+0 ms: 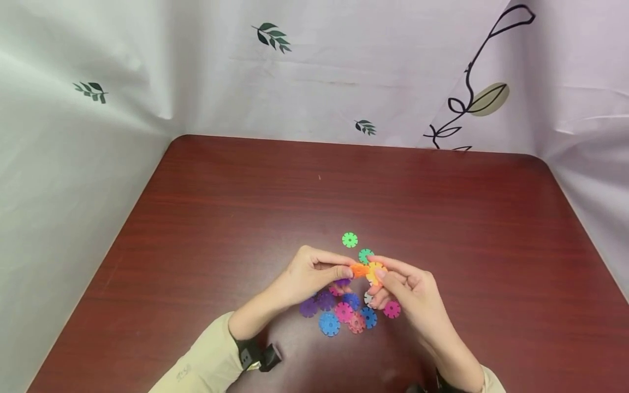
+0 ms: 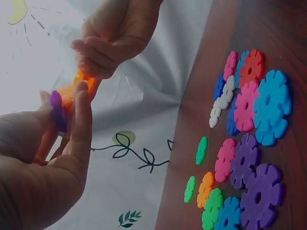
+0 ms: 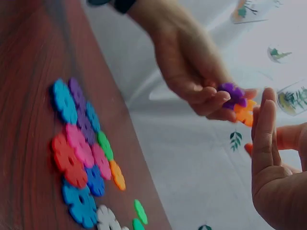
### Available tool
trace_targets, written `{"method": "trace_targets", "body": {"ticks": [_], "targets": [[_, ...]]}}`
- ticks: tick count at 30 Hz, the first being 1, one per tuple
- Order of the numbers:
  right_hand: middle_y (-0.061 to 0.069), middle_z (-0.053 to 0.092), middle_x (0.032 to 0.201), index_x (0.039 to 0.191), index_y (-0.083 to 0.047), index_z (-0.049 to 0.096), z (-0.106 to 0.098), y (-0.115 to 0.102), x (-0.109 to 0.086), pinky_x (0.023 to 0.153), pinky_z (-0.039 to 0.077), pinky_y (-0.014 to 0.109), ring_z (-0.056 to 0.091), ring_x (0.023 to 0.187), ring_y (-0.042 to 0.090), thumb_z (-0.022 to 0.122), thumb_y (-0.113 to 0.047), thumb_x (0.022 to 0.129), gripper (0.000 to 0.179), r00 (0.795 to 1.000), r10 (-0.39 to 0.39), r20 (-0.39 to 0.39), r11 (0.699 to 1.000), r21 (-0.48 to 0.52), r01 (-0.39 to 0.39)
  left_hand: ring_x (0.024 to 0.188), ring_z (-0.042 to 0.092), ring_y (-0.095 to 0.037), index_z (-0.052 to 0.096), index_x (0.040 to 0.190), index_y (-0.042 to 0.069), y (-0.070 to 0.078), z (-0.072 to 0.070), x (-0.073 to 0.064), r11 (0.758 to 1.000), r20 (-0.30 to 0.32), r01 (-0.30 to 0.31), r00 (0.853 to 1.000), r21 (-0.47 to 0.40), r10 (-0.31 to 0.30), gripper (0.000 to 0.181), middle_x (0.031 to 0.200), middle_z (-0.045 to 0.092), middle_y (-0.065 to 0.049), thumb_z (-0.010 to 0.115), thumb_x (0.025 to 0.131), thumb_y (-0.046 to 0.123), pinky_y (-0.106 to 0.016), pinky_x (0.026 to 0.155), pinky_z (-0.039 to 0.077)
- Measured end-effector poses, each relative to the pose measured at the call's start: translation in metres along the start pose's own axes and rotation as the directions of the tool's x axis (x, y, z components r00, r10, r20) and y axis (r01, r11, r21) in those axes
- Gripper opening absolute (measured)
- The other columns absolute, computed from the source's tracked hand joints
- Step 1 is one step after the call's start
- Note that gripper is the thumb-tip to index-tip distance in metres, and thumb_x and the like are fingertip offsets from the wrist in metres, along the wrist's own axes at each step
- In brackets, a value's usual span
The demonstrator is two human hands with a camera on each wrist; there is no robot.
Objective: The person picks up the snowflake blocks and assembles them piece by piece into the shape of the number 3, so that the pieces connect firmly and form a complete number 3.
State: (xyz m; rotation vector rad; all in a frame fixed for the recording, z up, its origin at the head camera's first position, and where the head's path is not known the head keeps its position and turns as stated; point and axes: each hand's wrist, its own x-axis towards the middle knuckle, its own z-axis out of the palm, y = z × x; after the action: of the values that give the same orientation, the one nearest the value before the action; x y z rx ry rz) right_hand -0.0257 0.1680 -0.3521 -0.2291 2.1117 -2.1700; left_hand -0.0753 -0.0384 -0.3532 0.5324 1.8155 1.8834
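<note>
Above the loose pieces, both hands meet with notched plastic discs between them. My left hand (image 1: 307, 273) pinches an orange disc (image 1: 360, 270) between thumb and fingers. A purple disc (image 3: 232, 96) is joined to the orange one, and the left fingers hold it too, as the right wrist view shows. My right hand (image 1: 415, 289) pinches a yellow-orange disc (image 1: 375, 272), its thumb across the face. This disc stands edge to edge with the orange one. Fingers partly cover the place where the discs meet.
Under the hands, several loose discs lie on the dark red table (image 1: 236, 191), including purple (image 1: 308, 307), blue (image 1: 329, 323) and pink (image 1: 392, 309). A light green disc (image 1: 350, 239) lies farther back. White leaf-patterned cloth (image 1: 314, 82) hangs behind the table and along its sides.
</note>
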Motion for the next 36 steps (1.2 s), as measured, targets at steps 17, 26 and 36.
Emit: {"method": "trace_targets", "body": {"ticks": [17,26,36], "targets": [[0.001,0.070,0.071,0.116,0.011,0.056,-0.007,0.005,0.005,0.056,0.056,0.035,0.068,0.060,0.018,0.050,0.007,0.092,0.025,0.985,-0.122,0.124,0.992,-0.008,0.124,0.071,0.070,-0.020,0.067,0.106,-0.003,0.001,-0.004,0.010,0.998,0.055,0.018,0.998,0.054,-0.021,0.031,0.079,0.071,-0.015,0.074,0.076,0.001,-0.035,0.065,0.057],[0.013,0.071,0.082,0.121,0.000,0.051,-0.012,0.008,0.007,0.063,0.057,0.038,0.069,0.068,0.021,0.045,0.005,0.095,0.027,0.972,-0.108,0.207,0.994,-0.004,0.112,0.093,0.067,-0.019,0.055,0.123,0.003,0.008,-0.028,0.027,0.992,0.323,0.050,0.943,0.119,-0.086,0.054,0.107,0.066,-0.012,0.033,0.099,0.046,-0.036,0.080,0.055],[0.015,0.070,0.081,0.117,0.007,0.044,0.002,0.017,0.004,0.065,0.056,0.043,0.069,0.068,0.020,0.048,-0.004,0.096,0.024,0.979,0.025,0.201,0.999,0.015,-0.028,0.092,0.065,-0.012,0.053,0.130,0.005,0.006,-0.025,0.020,0.960,0.374,0.045,0.915,0.277,-0.151,0.081,0.104,0.069,-0.007,0.008,0.094,0.062,-0.033,0.089,0.049]]}}
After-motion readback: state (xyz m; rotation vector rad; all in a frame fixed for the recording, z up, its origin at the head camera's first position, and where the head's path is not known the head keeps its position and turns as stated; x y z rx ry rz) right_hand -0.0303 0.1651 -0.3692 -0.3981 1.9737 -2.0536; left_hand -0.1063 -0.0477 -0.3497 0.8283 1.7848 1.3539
